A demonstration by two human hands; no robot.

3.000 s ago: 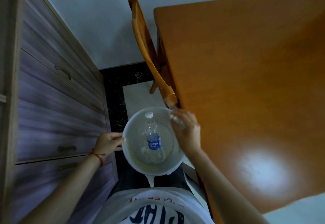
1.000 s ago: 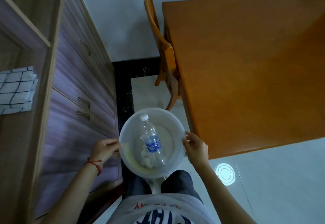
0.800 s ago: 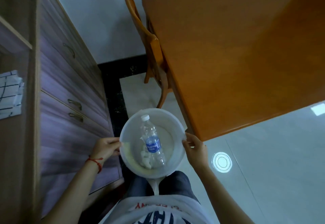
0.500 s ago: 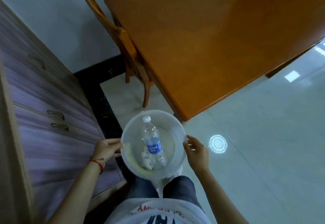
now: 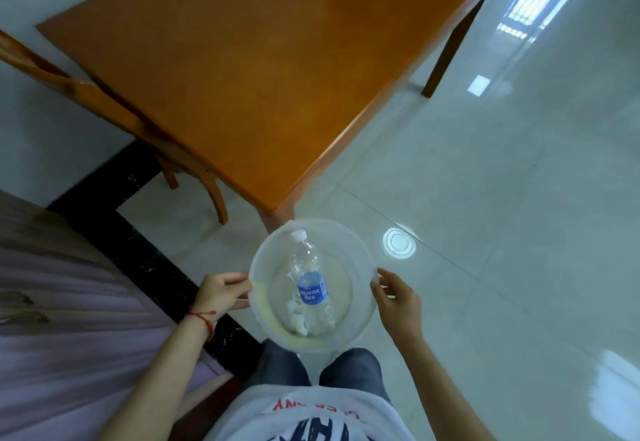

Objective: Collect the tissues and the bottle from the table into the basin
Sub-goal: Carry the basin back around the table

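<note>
A translucent white basin (image 5: pixel 360 267) hangs in front of my waist, off the table. My left hand (image 5: pixel 221 293) grips its left rim and my right hand (image 5: pixel 396 298) grips its right rim. Inside lies a clear plastic bottle (image 5: pixel 310 285) with a blue label and a white cap pointing away from me. Crumpled white tissues (image 5: pixel 298 317) sit beside the bottle at the near end of the basin. The orange wooden table (image 5: pixel 242 60) stands ahead and to the left, its near corner just beyond the basin.
A wooden chair (image 5: pixel 114 108) is tucked at the table's left side. A purple-grey drawer cabinet (image 5: pixel 62 319) lines my left. Glossy pale floor tiles (image 5: pixel 502 215) stretch to the right, with a round light reflection (image 5: pixel 399 243) next to the basin.
The view has swung to the right, so the table and cabinet slid left and more floor shows. Both hands keep the basin at the same place before me.
</note>
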